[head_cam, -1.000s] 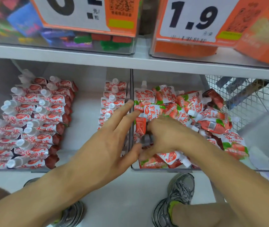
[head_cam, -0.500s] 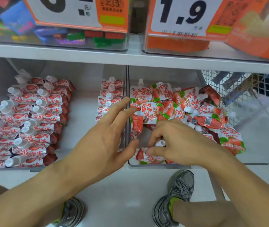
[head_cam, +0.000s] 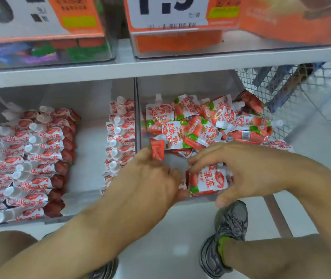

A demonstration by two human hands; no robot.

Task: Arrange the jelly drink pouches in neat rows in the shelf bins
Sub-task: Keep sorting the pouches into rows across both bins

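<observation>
Bins sit side by side on the lower shelf. Left bin (head_cam: 92, 109) holds pouches in rows (head_cam: 29, 164): two rows at its left, one row (head_cam: 118, 143) against the divider, each pouch lying crosswise with its white cap toward the left. Right bin (head_cam: 182, 85) holds a loose heap (head_cam: 211, 123), caps pointing every way. At its front edge the right hand (head_cam: 247, 168) curls fingers and thumb round one pouch (head_cam: 209, 181), upright on its edge, printed face toward the camera, long axis left to right. Left hand (head_cam: 146, 178) reaches in just beside it, fingers bent; whether it grips anything, I cannot tell.
</observation>
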